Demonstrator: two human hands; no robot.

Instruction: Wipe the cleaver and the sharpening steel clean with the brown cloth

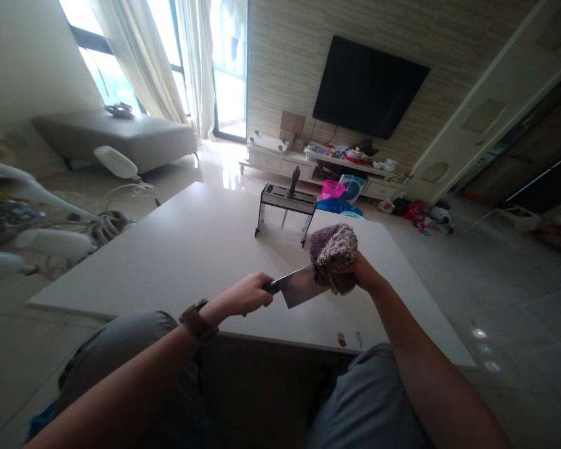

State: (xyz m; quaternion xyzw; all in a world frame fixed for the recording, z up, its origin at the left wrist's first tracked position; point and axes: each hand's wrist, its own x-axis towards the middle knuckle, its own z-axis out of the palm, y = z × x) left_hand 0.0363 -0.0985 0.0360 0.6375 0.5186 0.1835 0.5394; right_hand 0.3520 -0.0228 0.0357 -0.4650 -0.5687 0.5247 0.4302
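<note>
Gripping a black-handled steel cleaver point(303, 287) is the left hand point(251, 294); to its right, the right hand point(358, 272) clutches mottled purple-grey cloth point(335, 248) over the cleaver's far end; wiping appears unfinished.

Here's the knife point(302, 288), broad grey blade, dark handle, held aslant over the table point(168, 255), handle at the left, blade reaching right, and its far end vanishes behind the cloth point(335, 248), a fuzzy, crumpled bundle, mottled purple-brown and cream, bunched right up against the metal, folds hanging down
</note>
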